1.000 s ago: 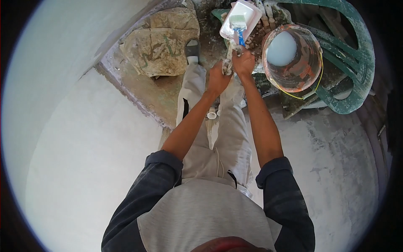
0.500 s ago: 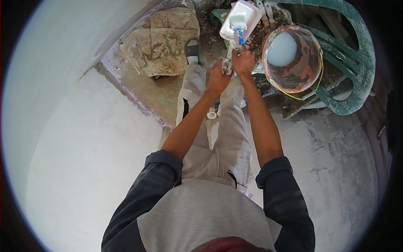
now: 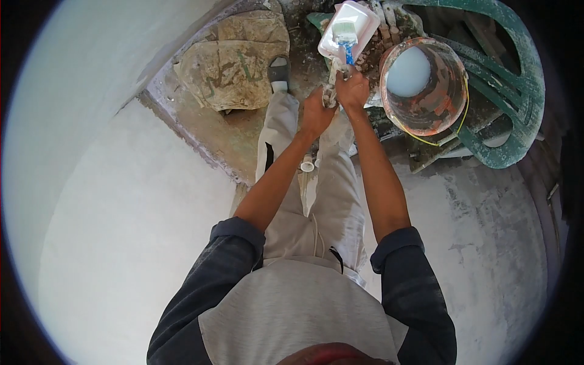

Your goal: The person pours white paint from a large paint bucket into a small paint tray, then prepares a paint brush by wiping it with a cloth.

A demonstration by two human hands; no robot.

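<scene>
Paintbrush (image 3: 347, 44) gripped by blue handle in right hand (image 3: 353, 90); grip closed, fingers wrapped at handle end. Bristles positioned over white tray (image 3: 366, 25). Left hand (image 3: 319, 112) seen just beside, fingers curled at a pale crusted item (image 3: 329, 96); whether it is gripped cannot be told. Bucket (image 3: 448, 100), smeared inside, pale liquid visible, placed right of the hands, yellow handle lowered. Green plastic chair (image 3: 528, 103) seen beyond bucket. Stained sack (image 3: 228, 70) laid to the left, beside sandalled foot (image 3: 278, 73).
</scene>
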